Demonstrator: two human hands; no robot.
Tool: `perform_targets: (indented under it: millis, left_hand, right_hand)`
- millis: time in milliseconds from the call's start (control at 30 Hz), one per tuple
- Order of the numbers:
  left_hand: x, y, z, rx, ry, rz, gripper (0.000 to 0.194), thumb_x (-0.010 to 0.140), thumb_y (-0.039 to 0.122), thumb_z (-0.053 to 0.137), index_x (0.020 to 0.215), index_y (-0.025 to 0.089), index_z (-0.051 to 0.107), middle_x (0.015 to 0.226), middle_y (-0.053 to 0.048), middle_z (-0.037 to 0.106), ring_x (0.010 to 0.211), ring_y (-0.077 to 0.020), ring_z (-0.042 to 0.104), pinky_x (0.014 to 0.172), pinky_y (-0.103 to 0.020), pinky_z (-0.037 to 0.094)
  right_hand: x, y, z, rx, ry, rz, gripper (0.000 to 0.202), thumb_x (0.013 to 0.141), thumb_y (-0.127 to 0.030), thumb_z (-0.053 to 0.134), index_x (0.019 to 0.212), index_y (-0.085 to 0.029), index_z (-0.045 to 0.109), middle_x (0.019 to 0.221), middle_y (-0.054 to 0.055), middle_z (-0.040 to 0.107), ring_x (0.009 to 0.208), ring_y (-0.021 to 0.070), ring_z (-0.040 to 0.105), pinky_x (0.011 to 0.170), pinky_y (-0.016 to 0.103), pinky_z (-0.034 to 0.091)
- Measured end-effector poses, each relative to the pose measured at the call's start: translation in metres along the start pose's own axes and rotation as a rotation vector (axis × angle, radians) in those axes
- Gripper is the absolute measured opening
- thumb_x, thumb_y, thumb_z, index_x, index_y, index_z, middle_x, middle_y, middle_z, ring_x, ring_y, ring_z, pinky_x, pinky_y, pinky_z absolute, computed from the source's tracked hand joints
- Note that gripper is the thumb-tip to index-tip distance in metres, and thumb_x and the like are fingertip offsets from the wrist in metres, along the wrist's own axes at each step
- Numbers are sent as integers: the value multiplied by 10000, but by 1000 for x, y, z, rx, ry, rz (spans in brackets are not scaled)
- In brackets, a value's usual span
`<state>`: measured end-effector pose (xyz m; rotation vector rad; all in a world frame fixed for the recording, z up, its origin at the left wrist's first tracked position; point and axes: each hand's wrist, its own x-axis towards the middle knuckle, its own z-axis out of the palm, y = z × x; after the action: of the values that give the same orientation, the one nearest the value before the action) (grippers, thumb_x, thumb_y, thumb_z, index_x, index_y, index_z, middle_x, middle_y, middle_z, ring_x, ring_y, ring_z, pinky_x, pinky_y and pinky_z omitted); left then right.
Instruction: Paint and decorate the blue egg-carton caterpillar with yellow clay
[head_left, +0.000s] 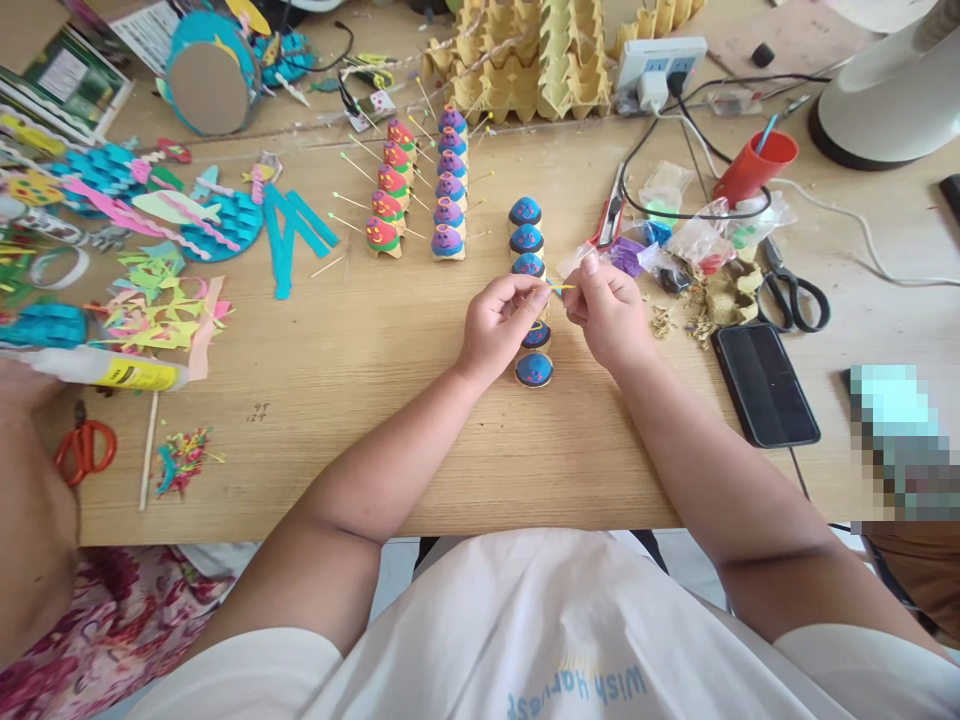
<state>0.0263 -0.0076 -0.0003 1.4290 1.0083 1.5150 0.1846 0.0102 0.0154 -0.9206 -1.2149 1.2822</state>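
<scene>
A thin yellow strip (562, 288), perhaps modelling clay, is stretched between my hands. My left hand (501, 322) pinches one end with thumb and fingers. The other end is at the closed fingers of my right hand (611, 312). Just beneath them runs a row of egg-carton cups topped with blue clay (534, 369), with small pink face marks; my hands partly cover the middle cups. Left of it stand a purple-topped row (448, 241) and a red-topped row (383, 235), both with faces and pin-like sticks poking out.
Scissors (793, 290), a phone (766, 385), clay bags (697, 240) and a red cup (756, 165) lie to the right. Egg cartons (525, 60) are behind. Paper scraps (169, 310) and a glue bottle (112, 368) sit left, near another person's arm (34, 510).
</scene>
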Motion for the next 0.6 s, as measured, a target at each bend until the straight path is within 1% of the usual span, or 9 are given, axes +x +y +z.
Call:
perform_targets:
  millis: [67, 133, 200, 267, 300, 367, 433, 500, 600]
  left_hand:
    - [0, 0, -1, 6, 17, -2, 489, 893, 726, 809, 905, 238, 812, 848, -14, 788, 776, -128, 677, 769, -281, 559]
    - [1, -1, -1, 5, 32, -7, 489, 890, 729, 811, 907, 240, 811, 857, -16, 792, 794, -132, 690, 779, -281, 566]
    - [2, -2, -2, -2, 45, -7, 495, 890, 736, 805, 903, 242, 807, 846, -12, 785, 799, -131, 694, 786, -281, 571]
    - [2, -3, -2, -10, 53, 1, 495, 891, 737, 804, 892, 243, 803, 826, -6, 773, 790, -125, 691, 782, -276, 570]
    - [3, -3, -2, -12, 58, 5, 492, 892, 735, 805, 883, 243, 801, 816, -4, 768, 783, -122, 688, 775, -273, 567]
    - [3, -2, -2, -7, 65, 7, 495, 887, 737, 810, 867, 242, 799, 802, -2, 762, 765, -118, 679, 754, -269, 558]
    - [2, -1, -2, 2, 66, -3, 514, 871, 756, 813, 861, 242, 797, 804, -4, 769, 764, -122, 681, 751, -273, 558]
    - [2, -1, -2, 3, 63, -24, 547, 868, 786, 792, 849, 239, 790, 819, -13, 783, 796, -136, 708, 783, -289, 575]
    - [2, 0, -2, -6, 72, -45, 599, 922, 823, 697, 832, 237, 785, 851, -35, 799, 855, -170, 754, 850, -332, 603]
  right_hand:
    - [1, 1, -2, 14, -5, 16, 660, 936, -860, 635, 685, -252, 584, 565, -56, 386, 460, 77, 295, 433, 295, 220]
    - [2, 0, -3, 31, -7, 16, 631, 936, -858, 639, 744, -257, 620, 606, -49, 447, 472, 76, 309, 431, 291, 216]
    - [2, -2, -3, 53, -25, 11, 605, 866, -864, 723, 818, -264, 661, 648, -49, 499, 501, 79, 334, 436, 282, 223]
    - [1, -5, -1, 66, -52, 12, 600, 753, -828, 860, 869, -264, 691, 673, -57, 524, 535, 78, 360, 454, 271, 243]
    - [0, -7, 0, 68, -59, 13, 602, 703, -794, 917, 872, -261, 697, 679, -60, 530, 552, 77, 374, 467, 267, 260]
    - [-1, -9, 3, 63, -60, 12, 597, 651, -742, 978, 834, -255, 686, 684, -59, 542, 581, 81, 400, 499, 267, 300]
    - [-2, -9, 4, 50, -45, 6, 594, 651, -735, 980, 786, -254, 659, 678, -53, 544, 602, 91, 411, 524, 274, 322]
    - [-1, -7, 3, 37, -28, 6, 602, 655, -748, 971, 764, -257, 640, 658, -54, 530, 600, 96, 393, 528, 280, 310]
    - [-1, -4, 1, 30, -10, 1, 622, 684, -786, 932, 750, -259, 609, 622, -62, 492, 573, 93, 350, 517, 285, 275]
